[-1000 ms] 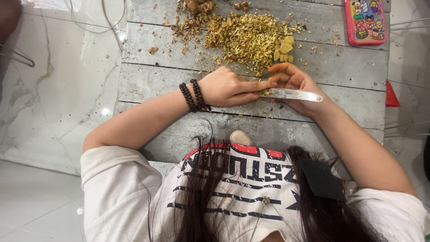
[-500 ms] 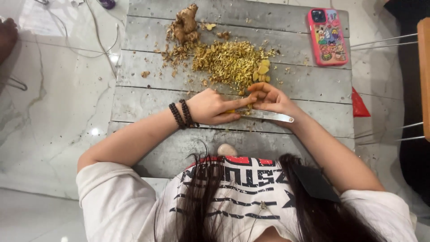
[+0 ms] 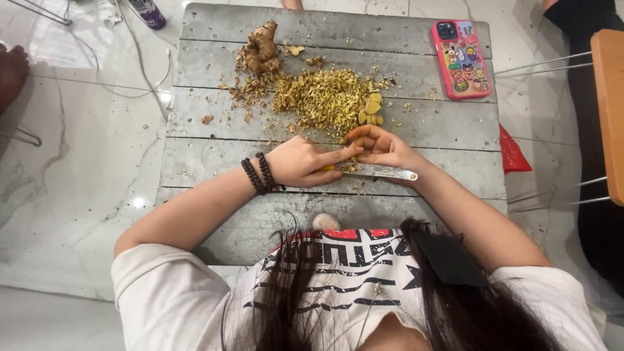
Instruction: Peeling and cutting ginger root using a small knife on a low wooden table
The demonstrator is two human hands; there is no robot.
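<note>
Pinching a small yellow ginger piece point(image 3: 330, 167), the left hand point(image 3: 304, 162) has its fingers point(image 3: 338, 154) clamped on it, steadying it for the blade. The right hand point(image 3: 383, 148) has its fingers closed on the knife point(image 3: 380, 171), blade lying flat toward three o'clock. At twelve o'clock sits the peel heap point(image 3: 322, 97), a ginger root point(image 3: 261, 47) at eleven, a pink phone point(image 3: 461, 58) at one. The grey plank desk point(image 3: 214, 162) offers bare room at nine o'clock; its near edge meets the person's chest.
</note>
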